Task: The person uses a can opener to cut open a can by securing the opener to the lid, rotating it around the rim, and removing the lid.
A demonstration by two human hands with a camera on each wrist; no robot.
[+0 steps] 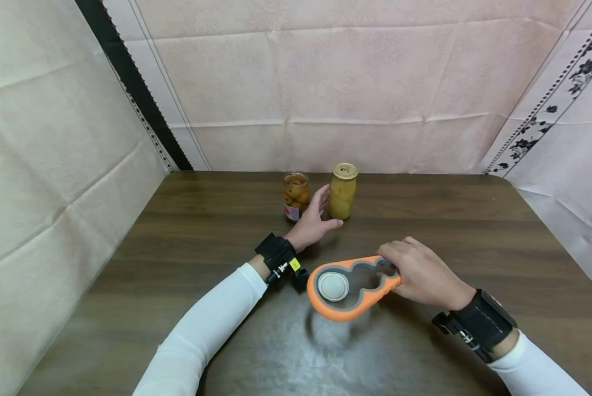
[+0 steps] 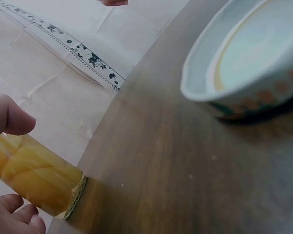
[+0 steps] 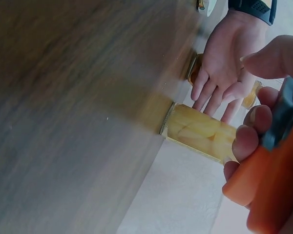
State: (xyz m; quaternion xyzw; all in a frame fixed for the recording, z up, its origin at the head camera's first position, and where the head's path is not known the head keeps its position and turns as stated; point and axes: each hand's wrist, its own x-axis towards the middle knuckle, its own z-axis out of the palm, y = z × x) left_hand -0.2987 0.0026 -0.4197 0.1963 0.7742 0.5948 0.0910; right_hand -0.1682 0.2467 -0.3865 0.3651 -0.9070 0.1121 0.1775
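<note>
A tall jar of yellow fruit [image 1: 342, 197] with a gold lid stands upright near the table's back edge. My left hand [image 1: 313, 220] is beside its left side, fingers extended and thumb in front; I cannot tell whether they touch the glass. In the left wrist view, the jar [image 2: 39, 173] lies between thumb and fingers. My right hand [image 1: 427, 272] grips an orange and grey jar opener [image 1: 321, 305] by its narrow end, above the table. Through its wide opening shows a loose pale lid [image 1: 333, 286]; the left wrist view shows this lid [image 2: 259, 44] inner side up on the table.
A smaller, lidless jar of round orange-brown fruit [image 1: 296, 192] stands left of my left hand. The brown wooden table [image 1: 217, 220] ends against pale cloth walls [image 1: 325, 82] at the back and sides.
</note>
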